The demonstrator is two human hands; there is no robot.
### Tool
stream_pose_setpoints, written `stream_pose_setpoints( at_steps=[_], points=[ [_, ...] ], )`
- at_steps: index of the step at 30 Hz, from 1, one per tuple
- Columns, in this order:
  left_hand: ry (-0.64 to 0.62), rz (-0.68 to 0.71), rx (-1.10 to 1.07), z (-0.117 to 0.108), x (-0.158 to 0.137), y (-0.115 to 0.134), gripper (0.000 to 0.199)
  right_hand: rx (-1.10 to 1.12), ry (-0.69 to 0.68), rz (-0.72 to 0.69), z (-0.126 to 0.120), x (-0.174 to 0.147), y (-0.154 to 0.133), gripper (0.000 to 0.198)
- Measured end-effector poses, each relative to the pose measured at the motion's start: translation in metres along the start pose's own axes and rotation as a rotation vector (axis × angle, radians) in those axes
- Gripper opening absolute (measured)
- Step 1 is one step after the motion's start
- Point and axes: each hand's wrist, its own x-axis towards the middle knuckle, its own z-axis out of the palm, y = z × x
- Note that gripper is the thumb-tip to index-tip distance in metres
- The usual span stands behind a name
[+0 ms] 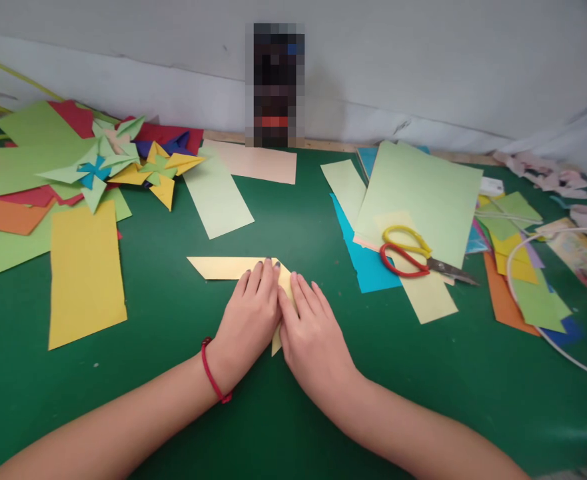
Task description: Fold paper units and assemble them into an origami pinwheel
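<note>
A pale yellow paper strip, bent at a folded corner, lies on the green table. One slanted end points left; the other runs toward me, with its tip showing below my hands. My left hand, a red cord bracelet at its wrist, rests flat on the strip near the bend. Close beside it, touching, my right hand presses the other arm of the strip with straight fingers. Both hands are open, palms down, and cover much of the fold.
Scissors with red and yellow handles lie on light green sheets to the right. Folded paper stars top a pile at the left, behind a yellow sheet. A white cable curves at far right. A blurred-out object stands by the wall.
</note>
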Motion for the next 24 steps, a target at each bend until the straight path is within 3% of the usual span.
stream_pose_setpoints(
  at_steps=[12,17,24],
  points=[
    [0.026,-0.003,0.005,0.0036,-0.0034,0.0008,0.046,-0.089,0.026,-0.02,0.0034,0.0006,-0.0017,0.044],
    [0.064,-0.12,-0.03,0.0039,-0.0052,0.0022,0.052,-0.121,0.038,-0.023,0.0061,-0.0006,-0.0019,0.044],
    [0.041,-0.16,-0.072,0.0048,-0.0041,0.0023,0.054,-0.125,0.088,-0.033,0.0068,0.0013,0.0042,0.04]
  ],
)
